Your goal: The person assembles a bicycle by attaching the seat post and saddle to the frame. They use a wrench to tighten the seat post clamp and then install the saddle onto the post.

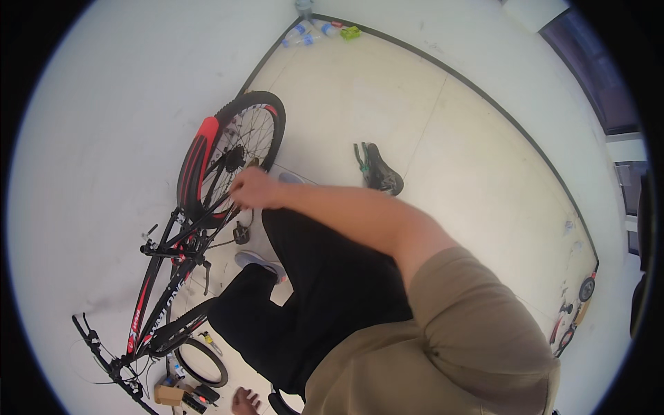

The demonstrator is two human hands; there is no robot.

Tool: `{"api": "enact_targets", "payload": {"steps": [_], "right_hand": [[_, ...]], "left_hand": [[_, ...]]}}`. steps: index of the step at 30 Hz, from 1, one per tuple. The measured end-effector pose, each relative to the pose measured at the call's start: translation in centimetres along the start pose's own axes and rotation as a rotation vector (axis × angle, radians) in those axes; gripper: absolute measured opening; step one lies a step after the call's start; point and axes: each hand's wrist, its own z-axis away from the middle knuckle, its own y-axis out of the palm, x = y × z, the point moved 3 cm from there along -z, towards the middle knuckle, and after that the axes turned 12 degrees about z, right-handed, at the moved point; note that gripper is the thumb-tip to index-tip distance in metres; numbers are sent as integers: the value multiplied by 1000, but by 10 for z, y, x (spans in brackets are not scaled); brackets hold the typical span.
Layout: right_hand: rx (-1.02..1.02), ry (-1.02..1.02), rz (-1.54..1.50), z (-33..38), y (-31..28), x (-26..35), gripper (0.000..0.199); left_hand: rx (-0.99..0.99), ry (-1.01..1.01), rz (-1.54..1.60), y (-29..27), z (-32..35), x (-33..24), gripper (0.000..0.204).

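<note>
A black and red bicycle [159,277] leans along the wall on my left. Its rear wheel [266,128] points away from me, with a red and black mudguard [197,162] above the tyre. My right hand [254,189] is beside the rear wheel's hub and the thin frame tubes. Its fingers are curled closed; what lies inside them is hidden. A pedal [241,233] hangs just below that hand. Near the bottom edge my left hand [245,401] is slightly blurred, its fingers apart and nothing in them.
On the floor ahead lies a black saddle [382,173] beside a dark forked part [361,158]. Plastic bottles [299,40] lie in the far corner. A black tyre [201,362], a yellow-handled tool [209,339] and a cardboard box [168,395] are at lower left. More parts [586,289] lie far right.
</note>
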Motion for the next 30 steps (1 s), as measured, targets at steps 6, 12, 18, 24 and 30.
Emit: {"api": "enact_targets", "payload": {"steps": [6, 12, 18, 24, 30], "right_hand": [[-462, 347, 487, 28, -176, -199, 25], [-427, 922, 804, 159, -270, -284, 41], [-458, 1121, 627, 177, -272, -315, 55], [-290, 1208, 568, 150, -267, -305, 49], [-140, 1260, 755, 140, -251, -349, 34]], "left_hand": [[278, -228, -60, 29, 93, 1, 45], [102, -180, -124, 31, 88, 13, 42], [-34, -390, -74, 56, 119, -5, 45], [4, -403, -115, 79, 108, -20, 45], [3, -441, -173, 81, 105, -35, 45]]}}
